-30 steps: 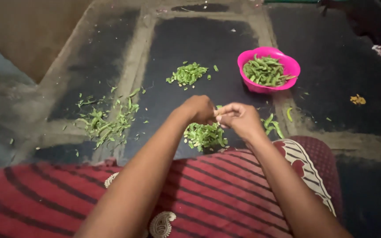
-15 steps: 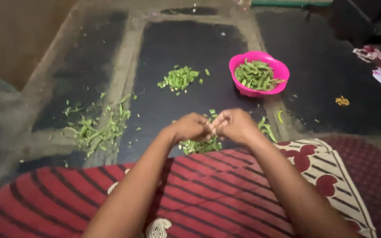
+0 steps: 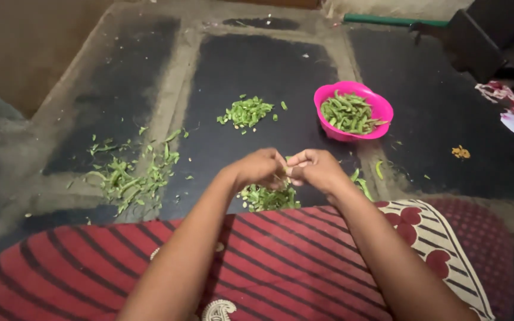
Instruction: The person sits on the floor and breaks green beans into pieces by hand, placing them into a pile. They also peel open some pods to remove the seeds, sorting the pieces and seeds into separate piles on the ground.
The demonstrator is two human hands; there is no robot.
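Bean pieces [image 3: 267, 197] lie in a small green heap on the dark floor [image 3: 251, 65], right at the edge of the red striped cloth [image 3: 281, 267] over the person's lap. Both hands hang just above this heap, close together, almost touching.

The left hand [image 3: 261, 168] is curled, with its fingers bent in toward the right one. The right hand [image 3: 315, 168] is curled too, and its fingertips [image 3: 292, 170] pinch something small between the two hands. It looks like a thin green bean, but it is mostly hidden, so its long side cannot be made out for sure. Neither hand is spread flat.

The heap is straight down from the hands, a little nearer the left hand than the right.

The pink bowl [image 3: 353, 110] sits farther out on the floor, ahead and to the right. It holds whole green beans [image 3: 347, 113], lying every which way. The right hand is the nearer one to this bowl.

Another little pile of cut bits [image 3: 245, 112] lies ahead of the hands, left of the bowl. Stringy green scraps [image 3: 127, 178] are scattered far to the left, near the pale strip of the floor. A few loose beans [image 3: 361, 181] lie just beside the right wrist.
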